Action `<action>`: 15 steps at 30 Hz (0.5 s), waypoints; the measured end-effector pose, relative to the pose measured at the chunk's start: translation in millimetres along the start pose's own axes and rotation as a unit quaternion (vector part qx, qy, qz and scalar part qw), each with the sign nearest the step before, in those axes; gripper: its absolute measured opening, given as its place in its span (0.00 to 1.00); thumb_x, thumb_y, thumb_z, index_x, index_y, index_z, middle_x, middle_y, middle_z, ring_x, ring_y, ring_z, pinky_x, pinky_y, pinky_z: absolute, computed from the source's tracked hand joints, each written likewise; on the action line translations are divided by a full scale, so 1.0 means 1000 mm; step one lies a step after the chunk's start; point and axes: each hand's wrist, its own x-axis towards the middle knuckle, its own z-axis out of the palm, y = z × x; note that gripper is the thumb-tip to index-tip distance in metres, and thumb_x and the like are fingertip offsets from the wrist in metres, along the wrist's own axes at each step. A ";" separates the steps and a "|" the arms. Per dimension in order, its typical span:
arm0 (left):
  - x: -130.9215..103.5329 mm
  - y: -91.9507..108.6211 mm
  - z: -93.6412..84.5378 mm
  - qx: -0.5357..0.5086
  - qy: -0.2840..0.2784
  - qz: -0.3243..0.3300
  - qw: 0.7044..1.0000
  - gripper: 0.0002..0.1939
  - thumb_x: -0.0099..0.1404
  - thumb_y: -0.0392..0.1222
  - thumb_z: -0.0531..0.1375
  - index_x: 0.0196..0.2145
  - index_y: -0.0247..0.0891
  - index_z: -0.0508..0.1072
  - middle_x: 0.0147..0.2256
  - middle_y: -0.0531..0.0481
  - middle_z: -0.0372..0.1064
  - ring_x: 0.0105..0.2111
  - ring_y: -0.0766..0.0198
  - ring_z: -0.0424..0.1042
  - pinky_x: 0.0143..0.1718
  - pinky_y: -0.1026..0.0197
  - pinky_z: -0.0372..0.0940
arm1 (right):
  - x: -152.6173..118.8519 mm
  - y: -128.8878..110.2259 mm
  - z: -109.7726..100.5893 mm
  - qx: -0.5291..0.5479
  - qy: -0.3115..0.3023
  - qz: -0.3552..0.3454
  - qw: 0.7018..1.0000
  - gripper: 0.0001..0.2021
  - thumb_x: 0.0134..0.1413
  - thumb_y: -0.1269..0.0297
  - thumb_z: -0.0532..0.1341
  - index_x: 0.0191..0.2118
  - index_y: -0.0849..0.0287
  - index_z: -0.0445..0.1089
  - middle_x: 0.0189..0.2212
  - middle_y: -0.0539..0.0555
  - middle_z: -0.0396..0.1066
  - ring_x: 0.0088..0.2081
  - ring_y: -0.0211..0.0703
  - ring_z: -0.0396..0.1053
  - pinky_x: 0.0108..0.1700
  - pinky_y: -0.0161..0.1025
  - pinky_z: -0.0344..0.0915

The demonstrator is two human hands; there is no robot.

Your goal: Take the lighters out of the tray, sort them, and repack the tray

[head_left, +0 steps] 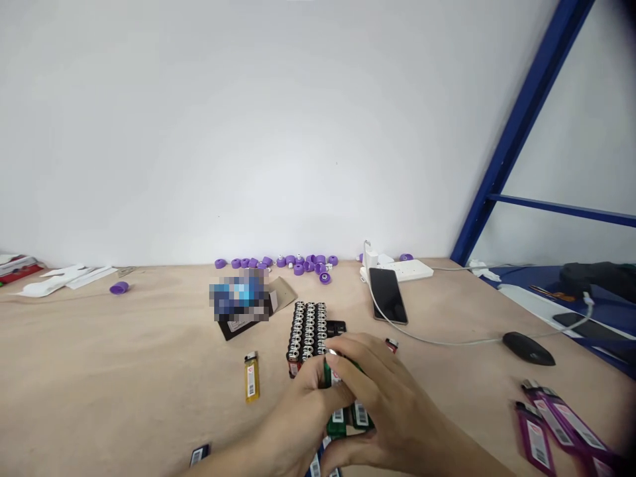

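Green lighters pinched by fingers of left hand and right hand — probably to hold the bunch together; lighter rows beyond stand packed, likely bracing each other.

A tan tabletop carries a tight block of upright lighters with metal tops, one translucent yellow lighter lying flat, several translucent purple lighters at the right, a rounded black mouse, a black-screened phone near a white plastic power strip, and round purple plastic caps scattered along its far edge.
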 end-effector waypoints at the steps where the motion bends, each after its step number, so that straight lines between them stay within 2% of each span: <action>1: 0.003 -0.001 -0.003 -0.005 0.009 -0.006 1.000 0.21 0.48 0.48 0.70 0.36 0.38 0.70 0.33 0.49 0.73 0.40 0.54 0.74 0.40 0.56 0.69 | -0.003 0.002 0.005 0.019 0.019 0.025 0.999 0.47 0.49 0.35 0.62 0.66 0.55 0.46 0.52 0.66 0.69 0.54 0.60 0.69 0.55 0.53 0.66; 3: 0.010 -0.001 -0.011 0.027 0.000 -0.002 1.000 0.22 0.51 0.53 0.70 0.36 0.37 0.69 0.31 0.50 0.72 0.36 0.57 0.74 0.34 0.58 0.69 | -0.015 0.007 0.016 0.082 0.079 0.124 0.986 0.44 0.52 0.33 0.58 0.65 0.56 0.49 0.55 0.66 0.67 0.56 0.59 0.67 0.57 0.51 0.66; 4: 0.013 -0.002 -0.014 0.057 -0.017 0.006 0.998 0.22 0.53 0.55 0.69 0.37 0.37 0.69 0.30 0.50 0.71 0.34 0.58 0.73 0.32 0.59 0.69 | -0.023 0.010 0.020 0.118 0.108 0.184 0.970 0.41 0.54 0.33 0.56 0.64 0.57 0.52 0.55 0.65 0.67 0.56 0.58 0.68 0.56 0.50 0.66; 5: 0.016 -0.002 -0.018 0.089 -0.038 0.016 0.995 0.23 0.54 0.57 0.68 0.36 0.37 0.69 0.30 0.51 0.70 0.33 0.59 0.72 0.30 0.60 0.68 | -0.030 0.012 0.023 0.153 0.128 0.239 0.950 0.37 0.57 0.35 0.55 0.62 0.57 0.55 0.52 0.64 0.69 0.53 0.56 0.70 0.54 0.48 0.68; 7: 0.019 -0.004 -0.021 0.138 -0.086 0.010 0.987 0.24 0.54 0.59 0.68 0.36 0.36 0.70 0.28 0.52 0.68 0.30 0.61 0.70 0.26 0.61 0.67 | -0.043 0.013 0.027 0.213 0.127 0.307 0.919 0.26 0.62 0.40 0.54 0.54 0.56 0.64 0.45 0.60 0.74 0.45 0.51 0.74 0.48 0.44 0.71; 9: 0.018 -0.011 -0.020 0.159 -0.128 -0.024 0.979 0.26 0.54 0.61 0.68 0.37 0.35 0.71 0.27 0.52 0.66 0.27 0.62 0.67 0.23 0.62 0.66 | -0.051 0.007 0.027 0.247 0.092 0.326 0.908 0.19 0.64 0.46 0.53 0.43 0.56 0.70 0.38 0.57 0.76 0.39 0.49 0.76 0.41 0.41 0.72; 11: 0.014 -0.023 -0.018 0.177 -0.146 -0.033 0.973 0.26 0.57 0.62 0.65 0.40 0.36 0.72 0.28 0.51 0.66 0.28 0.62 0.67 0.27 0.61 0.67 | -0.054 -0.003 0.026 0.262 0.065 0.340 0.901 0.18 0.66 0.51 0.51 0.35 0.56 0.71 0.30 0.55 0.75 0.33 0.46 0.75 0.36 0.39 0.71; 13: 0.010 -0.040 -0.020 0.180 -0.132 -0.014 0.975 0.24 0.59 0.61 0.63 0.43 0.38 0.73 0.31 0.50 0.68 0.33 0.59 0.69 0.36 0.57 0.68 | -0.054 -0.013 0.025 0.262 0.061 0.350 0.897 0.19 0.67 0.52 0.49 0.33 0.55 0.71 0.26 0.53 0.73 0.29 0.45 0.73 0.32 0.38 0.69; 15: 0.008 -0.061 -0.025 0.163 -0.119 -0.006 0.979 0.22 0.59 0.59 0.64 0.44 0.42 0.74 0.34 0.48 0.71 0.38 0.54 0.71 0.43 0.54 0.67 | -0.053 -0.020 0.025 0.255 0.057 0.343 0.902 0.18 0.67 0.50 0.49 0.36 0.54 0.71 0.28 0.53 0.74 0.30 0.45 0.73 0.33 0.38 0.69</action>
